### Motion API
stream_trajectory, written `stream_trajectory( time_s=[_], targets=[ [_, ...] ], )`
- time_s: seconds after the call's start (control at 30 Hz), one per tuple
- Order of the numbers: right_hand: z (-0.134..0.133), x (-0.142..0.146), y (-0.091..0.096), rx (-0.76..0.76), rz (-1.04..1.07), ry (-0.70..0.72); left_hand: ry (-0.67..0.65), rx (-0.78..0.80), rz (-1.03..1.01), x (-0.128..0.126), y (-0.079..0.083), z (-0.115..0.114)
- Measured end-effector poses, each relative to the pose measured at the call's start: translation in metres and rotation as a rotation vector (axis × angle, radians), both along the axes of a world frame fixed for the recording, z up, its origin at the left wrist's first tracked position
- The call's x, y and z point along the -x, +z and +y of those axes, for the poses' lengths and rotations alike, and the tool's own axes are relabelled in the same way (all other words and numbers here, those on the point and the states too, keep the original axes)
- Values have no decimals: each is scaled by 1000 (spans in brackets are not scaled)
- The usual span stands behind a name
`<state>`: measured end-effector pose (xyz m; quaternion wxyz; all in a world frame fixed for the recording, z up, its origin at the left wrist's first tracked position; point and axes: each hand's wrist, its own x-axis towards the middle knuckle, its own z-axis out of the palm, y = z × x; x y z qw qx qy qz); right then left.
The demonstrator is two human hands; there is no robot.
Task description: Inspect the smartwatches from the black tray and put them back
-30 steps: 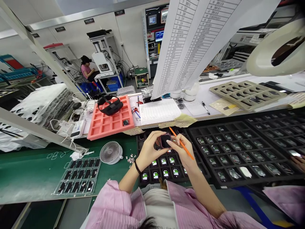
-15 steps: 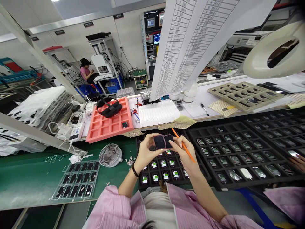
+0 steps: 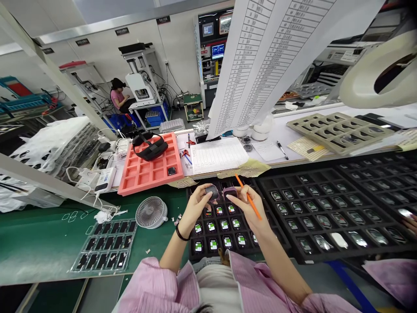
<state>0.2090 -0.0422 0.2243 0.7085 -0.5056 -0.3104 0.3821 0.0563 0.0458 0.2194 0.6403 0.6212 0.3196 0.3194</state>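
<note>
My left hand is closed on a dark, rounded-square smartwatch case, thumb across its face. In my right hand is a second smartwatch case with a purplish edge, pinched between thumb and fingers. An orange stick, perhaps a pen or pry tool, is also tucked in that hand. The two cases are slightly apart, above a black foam tray. Lit watch screens in green and white fill several of its compartments.
To the right, another black tray holds watches, with a co-worker's hand at the far edge. A fan and a clear tray of black parts lie left. Beyond are a pink tray and hanging printed sheets.
The two watch cases were side by side, touching or nearly so; now they are apart. My left hand has moved slightly left and tilted its case. The orange stick stays in my right hand.
</note>
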Motion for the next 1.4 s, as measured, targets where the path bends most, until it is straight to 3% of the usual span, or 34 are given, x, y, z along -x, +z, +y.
stream_trajectory(
  time_s=[0.2, 0.3, 0.4, 0.47, 0.6, 0.67, 0.73, 0.87, 0.97, 1.1, 1.2, 1.4],
  targets=[
    [12, -3, -2, -57, 0, 91, 146, -393, 7, 5, 10, -7],
    [27, -7, -20, -44, -69, 79, 178, -475, 46, 7, 2, 3],
    [49, -8, -63, 38, -287, 22, 246, -448, 153, 12, -36, 27],
    [66, -5, -100, 153, -506, 49, 283, -381, 266, 19, -75, 47],
    [98, 16, -164, 241, -589, 103, 315, -311, 611, 34, -153, 71],
    [112, 28, -185, 259, -617, 120, 286, -312, 668, 38, -179, 74],
    [123, 37, -199, 274, -647, 129, 265, -334, 707, 41, -192, 75],
    [122, 30, -215, 299, -706, 98, 290, -421, 809, 45, -195, 76],
    [100, -7, -221, 343, -749, -9, 276, -474, 868, 37, -191, 79],
    [68, -82, -226, 479, -802, -229, 139, -508, 945, -2, -192, 82],
    [56, -126, -231, 574, -837, -316, 65, -511, 1041, -30, -196, 81],
    [61, -159, -245, 669, -863, -300, -201, -618, 1055, -25, -192, 83]
  ],
)
